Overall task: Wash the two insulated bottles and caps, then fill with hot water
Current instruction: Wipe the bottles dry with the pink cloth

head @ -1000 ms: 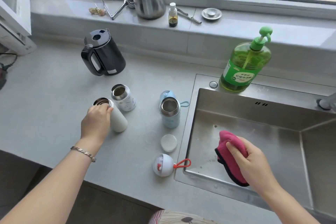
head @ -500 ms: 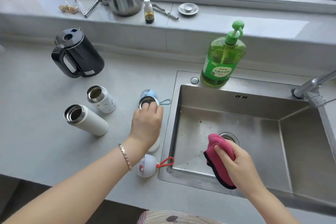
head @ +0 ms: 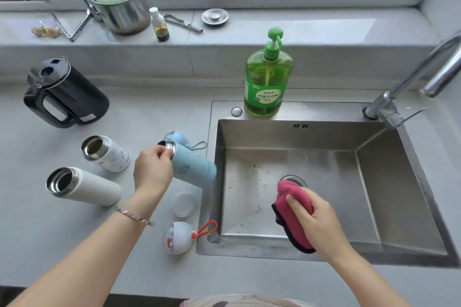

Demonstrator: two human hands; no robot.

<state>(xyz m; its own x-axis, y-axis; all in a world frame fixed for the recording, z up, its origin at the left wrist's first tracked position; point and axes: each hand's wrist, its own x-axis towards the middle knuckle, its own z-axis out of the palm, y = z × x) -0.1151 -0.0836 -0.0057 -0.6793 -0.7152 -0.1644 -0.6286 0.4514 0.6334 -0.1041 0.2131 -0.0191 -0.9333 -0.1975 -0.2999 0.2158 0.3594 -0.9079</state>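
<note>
Well, the left hand [head: 153, 169] has its fingertips pinched on the steel mouth of the pale blue bottle [head: 193, 164]. The bottle hangs tilted and apparently clear of the counter, with its base swung toward the sink [head: 324, 157], just beside the left rim. The right hand [head: 316, 217] is curled around a pink cloth [head: 289, 194] down in the basin, near the drain [head: 294, 179]. To my eye the washing proper hasn't begun. A pinch at the rim is a thin hold on a smooth flask, so I'd carry it low over the edge and take it round the body before water goes in. Then it wants the faucet [head: 411, 77], a squirt from the green soap bottle [head: 268, 82], and the cloth worked into the mouth. Its blue cap [head: 177, 137] lies behind on the counter.
</note>
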